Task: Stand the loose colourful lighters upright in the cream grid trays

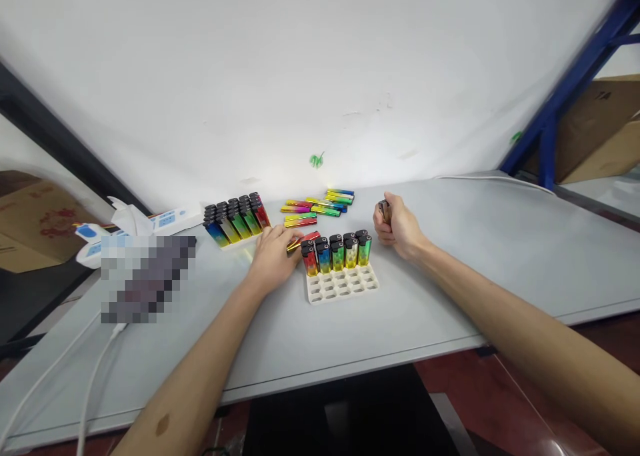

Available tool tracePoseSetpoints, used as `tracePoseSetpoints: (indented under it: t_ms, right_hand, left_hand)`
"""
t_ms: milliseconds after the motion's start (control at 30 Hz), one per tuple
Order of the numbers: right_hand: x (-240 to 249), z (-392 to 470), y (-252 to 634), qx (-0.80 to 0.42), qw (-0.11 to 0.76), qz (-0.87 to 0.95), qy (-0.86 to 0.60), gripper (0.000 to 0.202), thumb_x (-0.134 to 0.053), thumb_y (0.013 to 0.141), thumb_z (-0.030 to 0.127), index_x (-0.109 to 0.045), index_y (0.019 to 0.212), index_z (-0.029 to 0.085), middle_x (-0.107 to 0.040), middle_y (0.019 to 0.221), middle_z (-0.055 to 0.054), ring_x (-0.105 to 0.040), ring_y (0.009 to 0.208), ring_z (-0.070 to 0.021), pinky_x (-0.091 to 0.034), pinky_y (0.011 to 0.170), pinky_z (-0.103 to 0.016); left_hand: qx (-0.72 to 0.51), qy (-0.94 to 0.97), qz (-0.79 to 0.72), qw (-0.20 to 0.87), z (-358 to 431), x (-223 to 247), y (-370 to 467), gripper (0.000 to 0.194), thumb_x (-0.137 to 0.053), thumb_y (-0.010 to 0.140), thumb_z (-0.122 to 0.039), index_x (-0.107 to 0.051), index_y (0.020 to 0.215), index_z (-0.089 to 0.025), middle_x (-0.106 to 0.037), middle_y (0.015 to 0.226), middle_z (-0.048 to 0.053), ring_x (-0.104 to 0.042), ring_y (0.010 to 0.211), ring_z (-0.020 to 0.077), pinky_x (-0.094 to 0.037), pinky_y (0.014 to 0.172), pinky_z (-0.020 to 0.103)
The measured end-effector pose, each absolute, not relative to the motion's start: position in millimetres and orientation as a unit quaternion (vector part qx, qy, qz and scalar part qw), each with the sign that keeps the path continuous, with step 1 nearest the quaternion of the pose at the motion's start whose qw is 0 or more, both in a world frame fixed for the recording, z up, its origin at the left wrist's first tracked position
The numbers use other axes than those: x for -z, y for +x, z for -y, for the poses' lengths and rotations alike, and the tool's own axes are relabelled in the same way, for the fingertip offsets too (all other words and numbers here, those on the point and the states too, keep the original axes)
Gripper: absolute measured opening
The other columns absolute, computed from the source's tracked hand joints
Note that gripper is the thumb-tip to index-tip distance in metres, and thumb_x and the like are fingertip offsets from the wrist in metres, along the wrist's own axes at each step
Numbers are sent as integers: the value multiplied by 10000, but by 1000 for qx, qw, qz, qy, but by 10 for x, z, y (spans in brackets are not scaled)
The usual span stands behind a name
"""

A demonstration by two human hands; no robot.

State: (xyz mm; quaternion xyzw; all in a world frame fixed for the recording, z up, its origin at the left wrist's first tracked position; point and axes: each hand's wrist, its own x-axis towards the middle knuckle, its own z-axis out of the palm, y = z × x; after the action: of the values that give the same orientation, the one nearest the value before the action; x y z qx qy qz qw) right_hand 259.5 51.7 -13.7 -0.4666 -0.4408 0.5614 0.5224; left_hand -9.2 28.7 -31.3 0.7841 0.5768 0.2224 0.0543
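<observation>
A white tray [343, 287] stands near the middle of the table, its back rows filled with upright coloured lighters and its front holes bare. My left hand [275, 256] is just left of it, fingers closed on a red and gold metallic sleeve [303, 241]. Right of the tray, my right hand [397, 228] is raised with its fingers curled round a small dark-topped object [385, 209], mostly hidden by the fingers. Behind my left hand, a second tray [240, 241] is packed with black-topped lighters. Several shiny coloured sleeves [325, 211] lie loose behind the trays.
A white power strip [173, 221] with plugs lies at the back left, near a blurred dark object [150, 279] with a white cable [97, 369]. The white wall [280, 76] borders the table's back edge. Cardboard boxes [35, 223] stand beyond both sides.
</observation>
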Motion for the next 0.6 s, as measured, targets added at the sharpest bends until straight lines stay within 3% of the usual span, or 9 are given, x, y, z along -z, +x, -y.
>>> tracePoseSetpoints:
  t_ms: [100,433,600]
  right_hand:
    - [144,-515,2591,-555,519,449,-471,518,-412,911,609,-348,563,231,-224,427,74,-138,374,-72,-107,379,-225]
    - [156,-533,2626,-562,519,456,-455,394,-408,884,444,-340,558,235,-229,433,67,-133,383,-80,-103,376,-229]
    - [157,-519,2606,-546,517,454,-477,469,-382,923,541,-394,575,228,-247,439,66,-167,377,-82,-127,385,-237]
  left_hand:
    - [-223,785,-576,49,-298,332,-98,246,-558,894,-288,-682,1099,-232,-629,1051,93,-488,1048,308,-410,932,464]
    - [-209,777,-590,59,-267,300,-80,282,-563,889,-299,-678,1143,-258,-623,1079,92,-492,1094,317,-397,959,471]
    - [-197,779,-593,56,-272,307,-82,311,-528,907,-274,-673,1181,-251,-609,1082,100,-485,1111,322,-391,970,481]
